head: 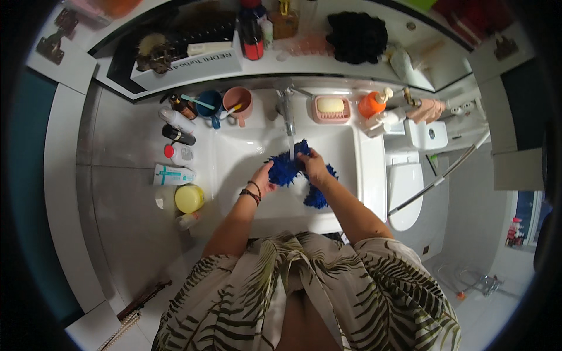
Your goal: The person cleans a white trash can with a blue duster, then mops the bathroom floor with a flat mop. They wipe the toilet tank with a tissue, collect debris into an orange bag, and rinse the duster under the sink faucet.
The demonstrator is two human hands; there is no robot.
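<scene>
Water runs from a chrome faucet [287, 115] into a white washbasin [232, 175]. Under the stream is a blue shaggy chenille cloth [285, 169], held up between both hands. My left hand [262, 177], with dark bracelets at the wrist, grips its left end. My right hand [315, 166] pinches the cloth on the right side, close to the stream. More blue shaggy material [317, 195] hangs below the right wrist into the basin; whether it is the same piece is hidden by the forearm.
Bottles, a cream tube [174, 175] and a yellow jar [189, 198] line the basin's left side. A blue cup [208, 105] and a pink cup [238, 103] with toothbrushes stand behind. Right of the faucet are a pink soap dish [331, 116] and an orange pump bottle [371, 105].
</scene>
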